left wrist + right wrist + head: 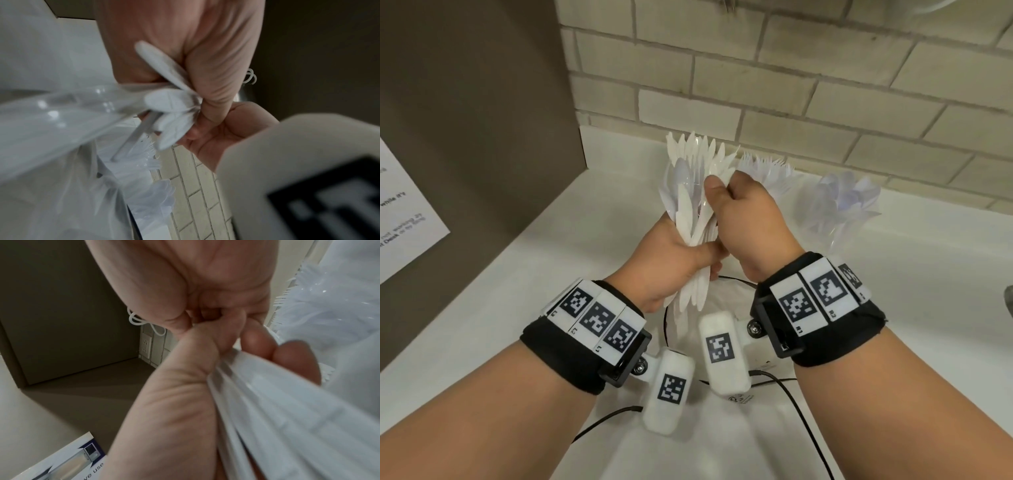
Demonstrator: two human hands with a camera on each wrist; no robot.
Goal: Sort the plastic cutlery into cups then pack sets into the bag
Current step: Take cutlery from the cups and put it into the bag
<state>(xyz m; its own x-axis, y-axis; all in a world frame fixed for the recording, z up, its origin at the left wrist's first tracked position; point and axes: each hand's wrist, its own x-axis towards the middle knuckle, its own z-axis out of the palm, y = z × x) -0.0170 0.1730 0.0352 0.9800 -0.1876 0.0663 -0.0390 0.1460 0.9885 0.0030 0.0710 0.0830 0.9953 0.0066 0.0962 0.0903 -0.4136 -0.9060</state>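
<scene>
White plastic fills the middle of our view: a thick bundle of cutlery (693,219), mostly knives with a few clear spoons, held upright above the white desk (524,281). Our left hand (671,263) wraps the handles low down, fingers curled tight. Our right hand (743,212) pinches the upper blades between thumb and fingers. Behind, against the tiled wall, stand a cup of forks (767,171) and a cup of clear spoons (842,202). Just below the bundle lies the bag (726,298), its mouth open. We judge the sorting step is under way, with mixed pieces yet to be separated. Next, the right hand likely needs to draw one piece free without loosening the rest.
</scene>
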